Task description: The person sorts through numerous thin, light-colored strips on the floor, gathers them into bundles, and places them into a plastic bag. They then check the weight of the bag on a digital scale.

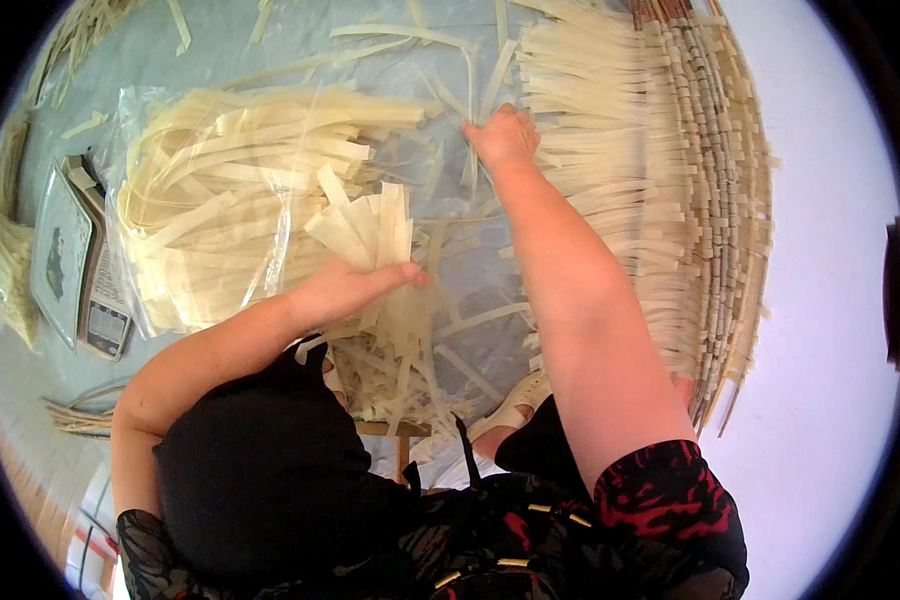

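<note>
My left hand (360, 281) grips a bunch of flat, pale cream strips (375, 225), their cut ends fanned out above the thumb and the rest hanging below. Farther out to the right, my right hand (506, 135) reaches to the loose ends of a long row of similar strips (585, 82). Its fingertips are partly hidden, so whether they pinch a strip is unclear. Beside the left hand lies a large heap of the strips (217, 165), partly under a clear plastic bag (281, 232).
A flat-topped scale (64, 255) with a display stands at the left. Bundles of rods (709, 150) line the right side along a white surface (817, 300). Offcuts (379, 379) pile up between my feet, near a shoe (521, 401). Another bagged bundle (4, 270) lies far left.
</note>
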The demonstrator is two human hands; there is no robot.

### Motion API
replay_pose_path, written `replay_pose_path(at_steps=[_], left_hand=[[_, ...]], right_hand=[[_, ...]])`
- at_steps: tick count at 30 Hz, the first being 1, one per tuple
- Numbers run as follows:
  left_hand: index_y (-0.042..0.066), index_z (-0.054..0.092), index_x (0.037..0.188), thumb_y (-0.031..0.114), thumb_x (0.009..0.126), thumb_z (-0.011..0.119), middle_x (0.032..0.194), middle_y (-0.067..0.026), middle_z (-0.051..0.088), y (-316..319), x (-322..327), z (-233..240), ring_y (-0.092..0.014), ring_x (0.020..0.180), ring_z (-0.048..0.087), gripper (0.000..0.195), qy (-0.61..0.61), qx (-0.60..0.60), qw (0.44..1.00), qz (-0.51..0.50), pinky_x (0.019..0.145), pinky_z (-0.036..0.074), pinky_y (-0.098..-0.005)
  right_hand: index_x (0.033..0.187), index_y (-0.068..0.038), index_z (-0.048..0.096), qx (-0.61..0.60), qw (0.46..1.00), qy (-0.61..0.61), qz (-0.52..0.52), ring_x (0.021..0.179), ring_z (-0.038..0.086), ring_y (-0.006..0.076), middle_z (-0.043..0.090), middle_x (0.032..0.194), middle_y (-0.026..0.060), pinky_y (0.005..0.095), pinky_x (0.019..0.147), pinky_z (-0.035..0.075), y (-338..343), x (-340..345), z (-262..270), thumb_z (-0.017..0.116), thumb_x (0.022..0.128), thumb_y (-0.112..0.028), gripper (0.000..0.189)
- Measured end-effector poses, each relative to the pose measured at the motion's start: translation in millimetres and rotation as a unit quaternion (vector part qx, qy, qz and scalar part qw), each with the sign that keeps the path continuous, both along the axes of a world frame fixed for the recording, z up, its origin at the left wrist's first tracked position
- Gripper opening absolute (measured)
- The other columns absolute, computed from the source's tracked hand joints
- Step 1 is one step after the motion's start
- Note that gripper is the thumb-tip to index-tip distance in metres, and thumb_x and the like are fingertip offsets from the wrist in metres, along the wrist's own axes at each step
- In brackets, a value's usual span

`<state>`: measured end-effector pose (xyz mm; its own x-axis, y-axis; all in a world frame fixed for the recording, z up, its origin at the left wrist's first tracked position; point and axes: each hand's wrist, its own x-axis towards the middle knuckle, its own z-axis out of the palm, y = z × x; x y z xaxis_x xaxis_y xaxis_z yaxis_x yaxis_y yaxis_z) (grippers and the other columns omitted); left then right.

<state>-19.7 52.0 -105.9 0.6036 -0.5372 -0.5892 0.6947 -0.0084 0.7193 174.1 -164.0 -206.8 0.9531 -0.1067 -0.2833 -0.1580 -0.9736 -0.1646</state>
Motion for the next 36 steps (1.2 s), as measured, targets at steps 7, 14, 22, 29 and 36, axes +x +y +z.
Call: replay_pose_path(at_steps=[7, 14, 22, 29, 36], left_hand=[[0.001, 0.06, 0.12, 0.027, 0.093, 0.064, 0.116, -0.0063, 0.066, 8, 18, 32, -0.016, 0.112, 0.057, 0.037, -0.145, 0.036, 0.984, -0.095, 0.098, 0.045, -0.0343], [0.002, 0.058, 0.118, 0.026, 0.095, 0.059, 0.104, -0.0083, 0.069, 14, 15, 12, -0.02, 0.104, 0.061, 0.033, 0.019, -0.014, 0.996, 0.084, 0.095, 0.048, -0.0373], [0.006, 0.056, 0.097, 0.022, 0.091, 0.056, 0.07, -0.0036, 0.053, 16, -2, 10, -0.017, 0.073, 0.052, 0.016, 0.18, -0.205, 0.94, 0.205, 0.082, 0.044, -0.0343], [0.006, 0.054, 0.103, 0.022, 0.092, 0.054, 0.068, -0.0034, 0.051, 7, -15, 12, -0.018, 0.07, 0.051, 0.019, 0.171, -0.195, 0.945, 0.2, 0.082, 0.044, -0.0348], [0.005, 0.052, 0.103, 0.023, 0.091, 0.054, 0.069, -0.0036, 0.052, 4, -24, 13, -0.018, 0.072, 0.052, 0.021, 0.154, -0.193, 0.948, 0.199, 0.082, 0.044, -0.035]], right_hand=[[0.113, -0.003, 0.056, 0.037, 0.994, 0.096, -0.027, 0.105, 0.061, 0.0369, 0.065, 0.112, 0.0189, 0.0456, 0.089, 0.047, -3, -19, -4, 0.065, 0.08, -0.024, 0.04], [0.1, -0.006, 0.059, 0.123, 0.991, 0.029, -0.05, 0.095, 0.064, 0.0372, 0.068, 0.099, 0.0191, 0.0455, 0.081, 0.049, -34, -73, 23, 0.054, 0.084, -0.016, 0.019], [0.099, -0.005, 0.056, 0.409, 0.895, -0.067, -0.166, 0.058, 0.057, 0.0168, 0.061, 0.075, 0.0069, 0.0319, 0.055, 0.048, -100, -151, 84, 0.047, 0.089, -0.008, 0.014], [0.101, -0.004, 0.055, 0.415, 0.798, 0.192, -0.392, 0.057, 0.055, 0.0153, 0.059, 0.073, 0.0074, 0.0292, 0.053, 0.046, -93, -301, 15, 0.055, 0.094, -0.026, 0.023], [0.12, 0.002, 0.05, 0.163, 0.965, 0.024, -0.206, 0.104, 0.053, 0.0379, 0.052, 0.111, 0.0234, 0.045, 0.09, 0.044, -24, -310, 15, 0.074, 0.074, -0.045, 0.069]])
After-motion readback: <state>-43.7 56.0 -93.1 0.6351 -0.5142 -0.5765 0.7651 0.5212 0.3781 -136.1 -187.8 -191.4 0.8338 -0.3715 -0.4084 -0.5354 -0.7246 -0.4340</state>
